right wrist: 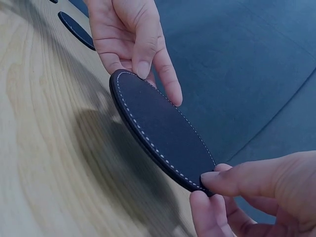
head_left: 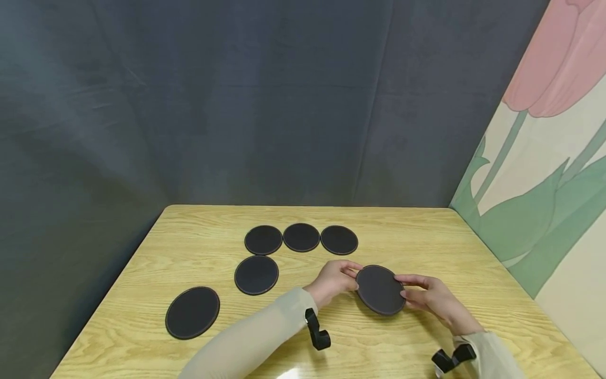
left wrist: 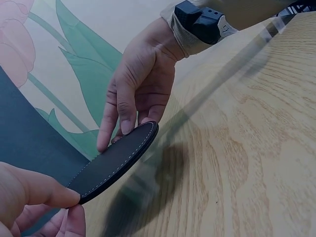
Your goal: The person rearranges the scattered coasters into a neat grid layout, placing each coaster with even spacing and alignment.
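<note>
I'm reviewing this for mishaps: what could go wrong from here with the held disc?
The held disc is pinched only near its edge by the left grip and right grip, above the table; if either loosens, it might tip or drop.
The three discs at the back lie nearly edge to edge, so bumping one could push its neighbour out of line.

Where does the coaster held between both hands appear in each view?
Head: coaster right of centre, lower half.
Left wrist: coaster left of centre, lower half.
Right wrist: coaster near the centre, slanting down rightward.
Shared landmark: the wooden table, visible in all three.
</note>
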Motion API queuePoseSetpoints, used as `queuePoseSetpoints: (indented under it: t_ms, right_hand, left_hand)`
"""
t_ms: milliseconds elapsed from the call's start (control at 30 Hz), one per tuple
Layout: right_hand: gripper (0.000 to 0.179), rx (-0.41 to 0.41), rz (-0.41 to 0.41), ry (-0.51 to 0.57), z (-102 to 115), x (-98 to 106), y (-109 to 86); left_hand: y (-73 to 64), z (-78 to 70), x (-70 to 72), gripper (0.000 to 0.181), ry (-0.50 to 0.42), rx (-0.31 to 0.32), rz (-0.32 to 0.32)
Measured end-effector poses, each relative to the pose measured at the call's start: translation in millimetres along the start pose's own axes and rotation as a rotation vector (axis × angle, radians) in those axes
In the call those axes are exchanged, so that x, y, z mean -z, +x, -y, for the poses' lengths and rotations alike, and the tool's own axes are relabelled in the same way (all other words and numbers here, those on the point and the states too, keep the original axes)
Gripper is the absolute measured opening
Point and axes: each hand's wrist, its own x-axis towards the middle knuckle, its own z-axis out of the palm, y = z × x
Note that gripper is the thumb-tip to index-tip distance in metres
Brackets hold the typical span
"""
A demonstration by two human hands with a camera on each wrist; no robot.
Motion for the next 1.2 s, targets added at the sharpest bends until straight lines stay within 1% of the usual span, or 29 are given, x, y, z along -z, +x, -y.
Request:
queuePoseSetpoints:
  t_ms: [167, 367, 500, 600, 867, 1200]
  right_hand:
    - [0.051, -0.002, 0.000, -0.012, 4, -5, 5.0]
    - [0.051, 0.006, 0.009, -0.030, 10, -13, 10.7]
    - [0.051, 0.020, 0.014, -0.053, 15, -19, 16.2]
    - [0.051, 0.034, 0.025, -0.053, 19, -23, 20.0]
    - [0.051, 0.057, 0.072, -0.045, 26, -33, 28.6]
    - [0.048, 0.065, 0.097, -0.036, 32, -53, 44.9]
  left_hand:
    - [-1.9, -1.1, 8.3, 0.043, 0.017, -0.011, 0.004]
    - [-4.0, -0.5, 19.6, 0.043, 0.040, -0.021, -0.009]
    - [-6.0, -0.3, 27.7, 0.043, 0.018, -0.026, -0.029]
    - [-9.0, -1.6, 33.5, 0.044, 0.004, -0.034, -0.040]
    - [-19.3, -6.2, 49.5, 0.044, 0.031, -0.040, -0.044]
    - [-30.1, -2.4, 73.5, 0.046, 0.037, -0.043, -0.069]
